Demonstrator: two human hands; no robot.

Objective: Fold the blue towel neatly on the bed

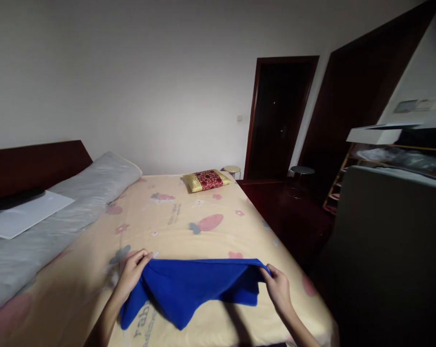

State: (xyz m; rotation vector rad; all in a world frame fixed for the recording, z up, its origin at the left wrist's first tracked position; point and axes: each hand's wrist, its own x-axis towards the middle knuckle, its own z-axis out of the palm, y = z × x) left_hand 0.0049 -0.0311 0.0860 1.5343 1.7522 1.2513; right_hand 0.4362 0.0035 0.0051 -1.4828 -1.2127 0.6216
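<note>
A blue cloth [192, 284] is stretched between my two hands above the near part of the bed. My left hand [134, 271] pinches its left top corner, and my right hand [277, 288] grips the right top corner. The top edge runs nearly straight from hand to hand, while the lower part hangs in loose folds with pointed corners. I cannot tell whether the cloth is a garment or a plain piece of fabric. Beneath it lies a cream bedsheet [174, 236] printed with pink carrots, flowers and lettering.
A grey quilt or pillow [95, 185] lies along the left, bearing a white board [26, 214]. Near the bed's far edge rests a red and gold cushion [207, 180]. Two stools, one pale [232, 169] and one dark [302, 170], stand beyond. A dark cabinet [391, 250] is on the right.
</note>
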